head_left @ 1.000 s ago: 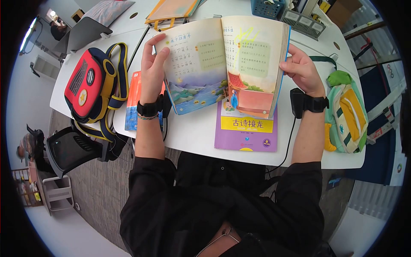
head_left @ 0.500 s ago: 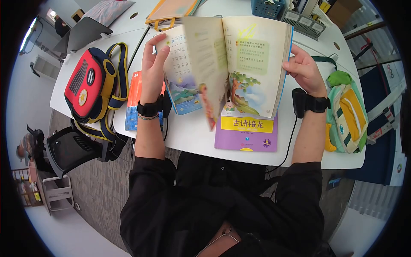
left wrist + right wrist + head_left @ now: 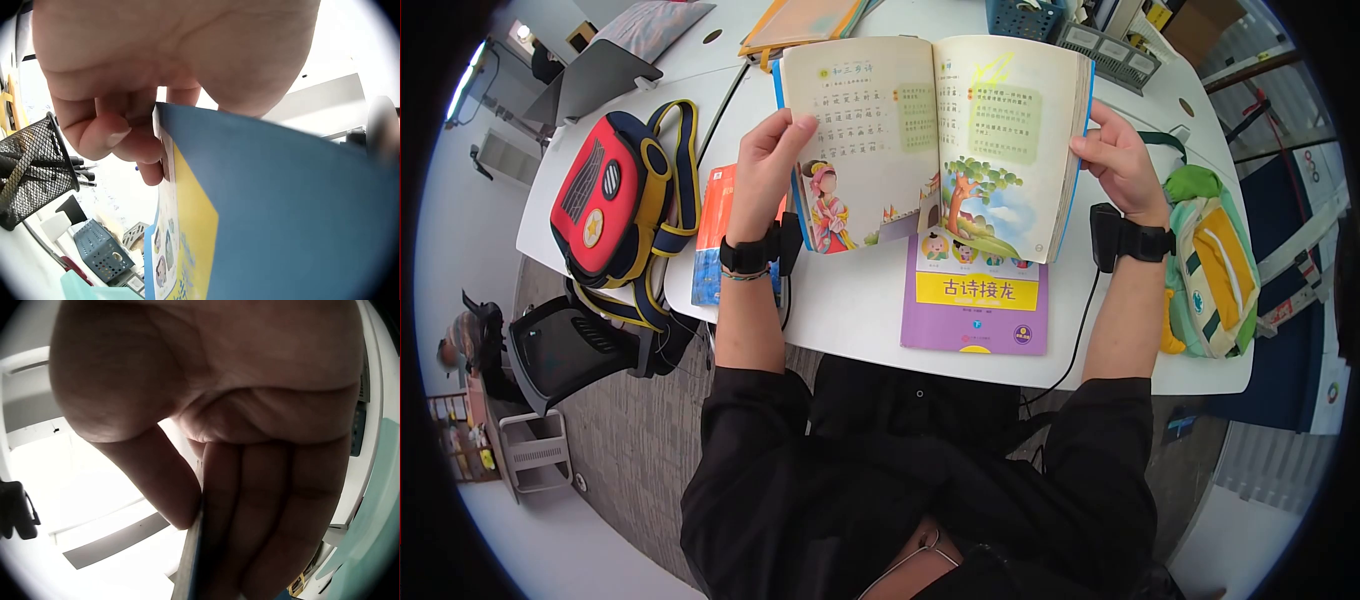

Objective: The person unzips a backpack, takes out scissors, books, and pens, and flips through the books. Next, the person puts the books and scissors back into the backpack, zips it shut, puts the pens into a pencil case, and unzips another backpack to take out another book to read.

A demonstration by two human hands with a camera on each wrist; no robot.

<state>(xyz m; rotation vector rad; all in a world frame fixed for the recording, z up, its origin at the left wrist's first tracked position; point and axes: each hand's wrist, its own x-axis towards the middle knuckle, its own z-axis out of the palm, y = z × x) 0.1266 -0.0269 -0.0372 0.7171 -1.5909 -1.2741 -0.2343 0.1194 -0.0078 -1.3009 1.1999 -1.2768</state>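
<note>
An open illustrated book (image 3: 1010, 130) is held up between both hands, above the table. My left hand (image 3: 766, 170) pinches its left edge, thumb lying on the page with a pink-robed figure. From the left wrist view, the fingers of this hand (image 3: 175, 56) reach behind the blue cover (image 3: 281, 187). At the right edge, my right hand (image 3: 1122, 168) grips the thicker stack of pages; the thumb is in front and the fingers go behind. The right wrist view has the page edges (image 3: 186, 565) between thumb and fingers. Below lies a purple book (image 3: 975, 325), partly overlapped by the open one.
A red and navy backpack (image 3: 605, 200) stands at left, beside an orange and blue book (image 3: 712, 245). A green bag (image 3: 1215, 270) is at right. A blue basket (image 3: 1022, 18) and grey rack (image 3: 1110, 58) stand behind. The left wrist view includes a mesh pen holder (image 3: 37, 169).
A page has turned over from right to left and now covers the landscape picture. The open book has shifted slightly to the right, and my left thumb now rests on the new page.
</note>
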